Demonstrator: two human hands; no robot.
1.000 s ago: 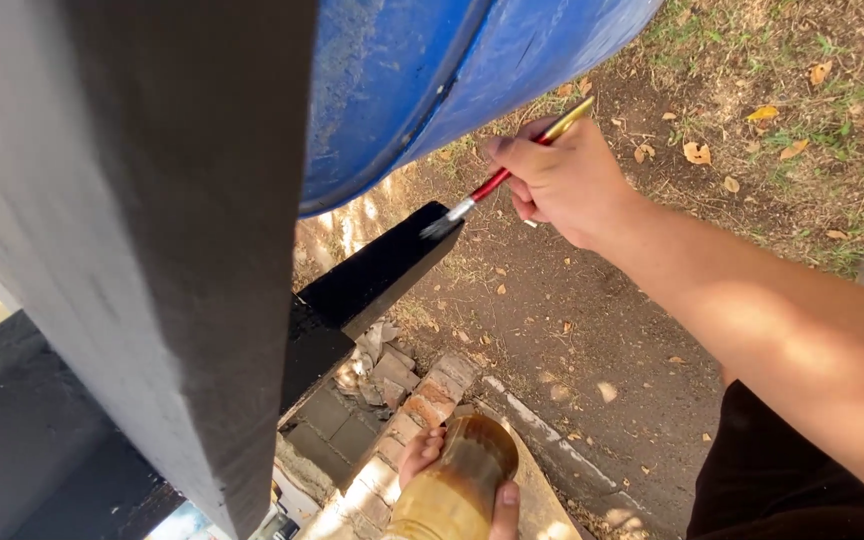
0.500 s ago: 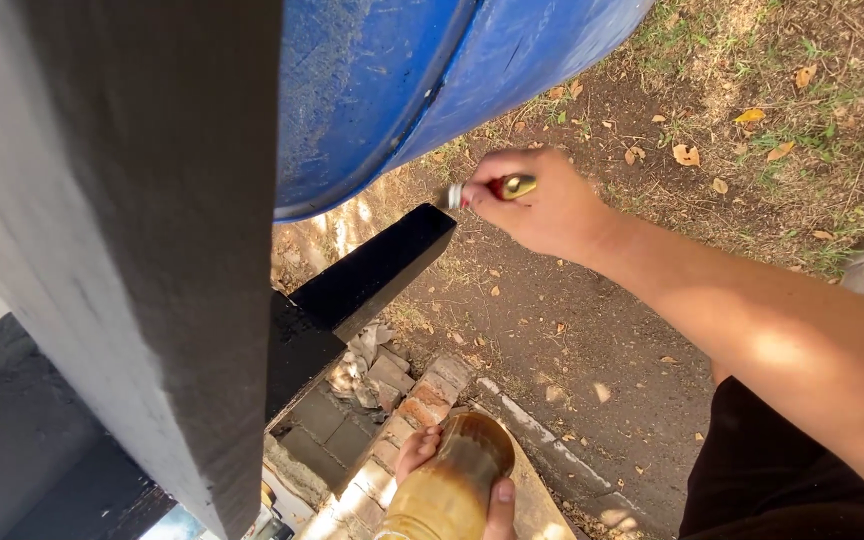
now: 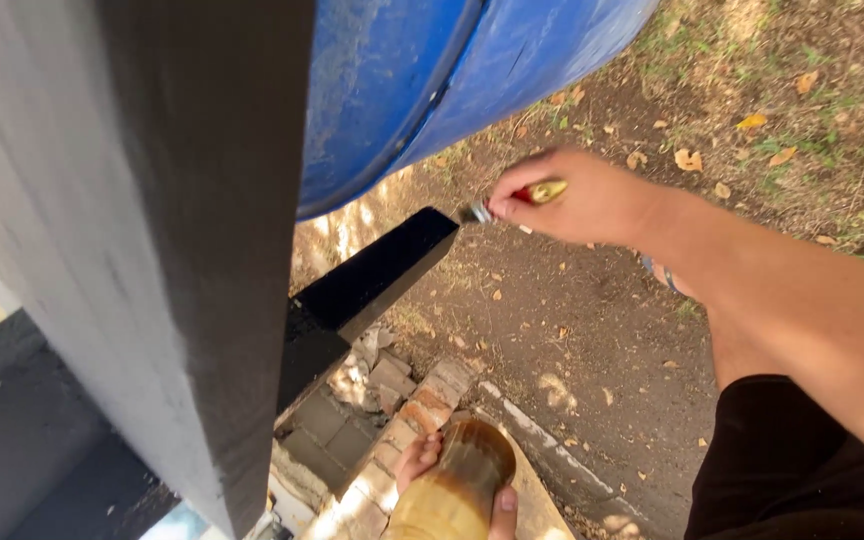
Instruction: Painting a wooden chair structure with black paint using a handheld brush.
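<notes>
Fingers of the right hand [image 3: 592, 200] are curled tight round one brush [image 3: 512, 200], its red and yellow handle poking out between them and its metal ferrule and bristles sticking out to the left, where the tip meets the far right corner of one black plank [image 3: 372, 275]. That corner is the plank's free end; past it and to the right lies bare dirt [image 3: 552, 330] with scattered dry leaves, so the hand has open room on that side, while one blue barrel [image 3: 432, 90] hangs close above the brush. Low in the view, the left hand [image 3: 457, 485] wraps one brown jar [image 3: 457, 480], fingertips showing on both sides of it, well apart from the brush and nearer. Beside the jar sits a heap of broken bricks [image 3: 392, 400]. One broad grey post [image 3: 152, 230] fills the left, hiding the plank's near end.
</notes>
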